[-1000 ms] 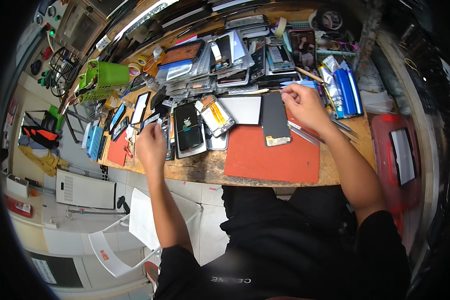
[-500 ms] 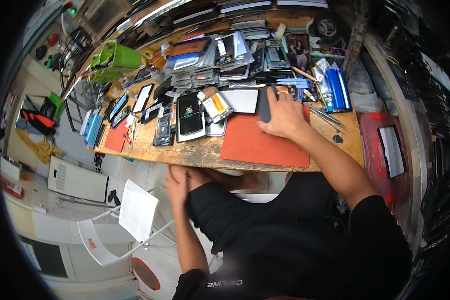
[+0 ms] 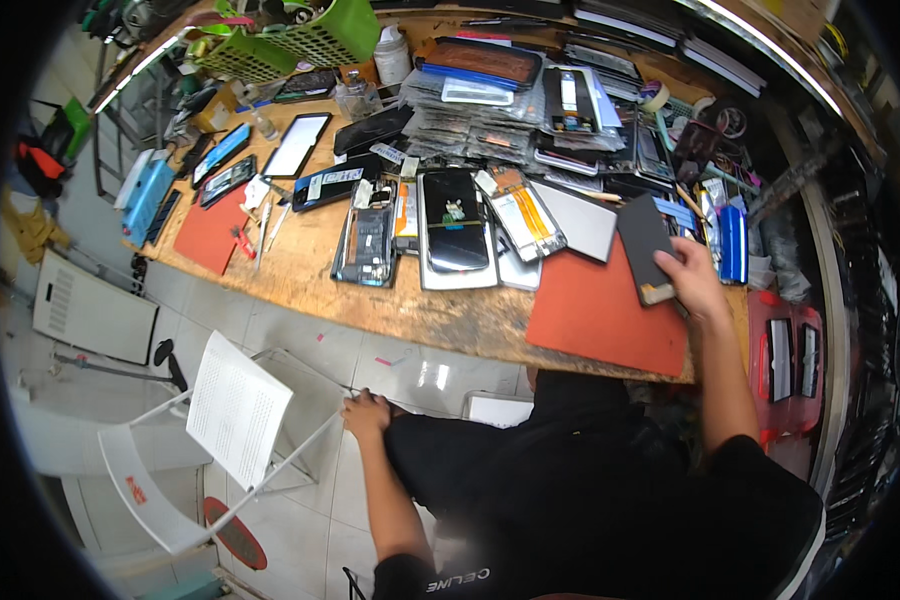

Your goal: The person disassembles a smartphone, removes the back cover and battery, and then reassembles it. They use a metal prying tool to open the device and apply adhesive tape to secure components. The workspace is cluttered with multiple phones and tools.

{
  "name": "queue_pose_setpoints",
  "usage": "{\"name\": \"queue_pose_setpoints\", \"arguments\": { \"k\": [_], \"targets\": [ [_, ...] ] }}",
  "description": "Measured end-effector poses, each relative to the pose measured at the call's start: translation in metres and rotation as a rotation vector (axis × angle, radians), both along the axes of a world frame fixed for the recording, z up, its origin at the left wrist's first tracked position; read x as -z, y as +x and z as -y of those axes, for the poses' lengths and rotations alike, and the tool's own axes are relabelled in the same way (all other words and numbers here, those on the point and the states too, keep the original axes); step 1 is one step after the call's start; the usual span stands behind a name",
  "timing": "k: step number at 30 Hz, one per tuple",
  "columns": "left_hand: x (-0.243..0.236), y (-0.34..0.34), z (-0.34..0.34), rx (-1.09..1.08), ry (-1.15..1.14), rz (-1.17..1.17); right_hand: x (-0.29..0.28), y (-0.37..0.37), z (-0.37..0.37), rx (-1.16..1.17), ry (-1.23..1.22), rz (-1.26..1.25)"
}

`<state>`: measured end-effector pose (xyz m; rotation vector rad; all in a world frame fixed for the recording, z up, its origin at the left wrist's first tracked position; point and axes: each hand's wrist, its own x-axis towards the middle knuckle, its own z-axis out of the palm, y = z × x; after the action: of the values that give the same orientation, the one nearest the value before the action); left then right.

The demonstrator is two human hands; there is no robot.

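My right hand (image 3: 697, 279) grips the lower right edge of a dark grey phone screen (image 3: 648, 243), a flat slab with a small tan patch at its lower end. The screen is tilted above an orange-red work mat (image 3: 582, 318) at the bench's front. Left of the mat, a black phone (image 3: 457, 228) with a band across it lies on a white slab. An opened phone (image 3: 526, 214) with a white and orange battery sits between them. Down below the bench, my left hand (image 3: 366, 414) rests over my knee, fingers laid on it and holding nothing.
Stacked sleeved parts (image 3: 470, 130) fill the back of the wooden bench (image 3: 300, 262). A green basket (image 3: 330, 35) stands at the back left. Red pliers (image 3: 241, 240) lie on a smaller mat. A white folding chair (image 3: 238, 410) stands left of me.
My right hand has gone from lying spread over the dark phone screen to gripping its edge and lifting it into a tilt. The view has shifted; my left hand stays at my knee.
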<state>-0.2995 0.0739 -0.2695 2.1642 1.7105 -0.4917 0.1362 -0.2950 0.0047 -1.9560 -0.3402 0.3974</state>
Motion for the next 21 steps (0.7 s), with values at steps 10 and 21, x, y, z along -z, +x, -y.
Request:
{"name": "queue_pose_setpoints", "arguments": {
  "k": [10,21],
  "targets": [
    [-0.162,-0.036,0.006,-0.630,-0.657,0.877,-0.119,-0.034,-0.080,0.038,-0.114,-0.109],
    [-0.502,-0.077,0.000,-0.541,-0.524,1.615,-0.250,-0.282,-0.334,-0.940,0.154,-0.741]
  ]
}}
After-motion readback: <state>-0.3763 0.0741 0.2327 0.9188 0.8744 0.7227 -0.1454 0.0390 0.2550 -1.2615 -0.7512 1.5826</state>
